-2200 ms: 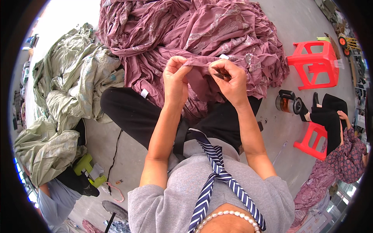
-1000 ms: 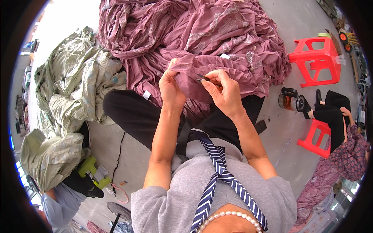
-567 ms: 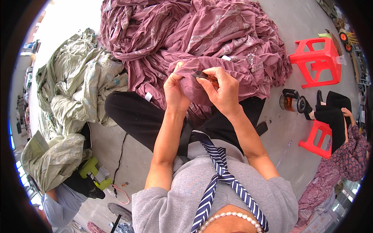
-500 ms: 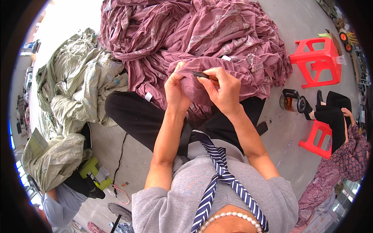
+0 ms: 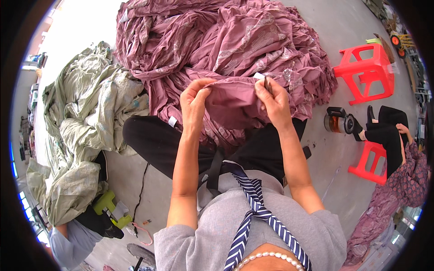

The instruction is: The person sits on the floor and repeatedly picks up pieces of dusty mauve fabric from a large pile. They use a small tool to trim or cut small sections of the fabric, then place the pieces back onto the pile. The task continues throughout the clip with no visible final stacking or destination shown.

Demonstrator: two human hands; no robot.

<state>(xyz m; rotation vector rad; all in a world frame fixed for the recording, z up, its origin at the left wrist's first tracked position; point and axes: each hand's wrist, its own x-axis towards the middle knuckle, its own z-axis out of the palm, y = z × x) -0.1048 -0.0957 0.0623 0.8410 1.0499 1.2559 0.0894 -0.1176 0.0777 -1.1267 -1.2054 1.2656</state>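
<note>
A dusky-pink patterned cloth is stretched between my two hands in front of my lap, its upper edge pulled fairly straight. My left hand pinches one end of that edge between thumb and fingers. The other end is gripped by my right hand, which also keeps a small dark tool tucked in its fingers. The tool looks like thread snips, but its lower part is hidden in the hand. Beyond my hands the same cloth lies in a large crumpled heap with small white labels.
A pale green cloth pile lies at the left, where another person sits by a green stool. At the right stand a red stool, a glass jug and a second person beside another red stool.
My hands have moved apart, spreading the cloth edge between them. The right hand has shifted right and taken hold of the cloth, its dark tool now pointing upward.
</note>
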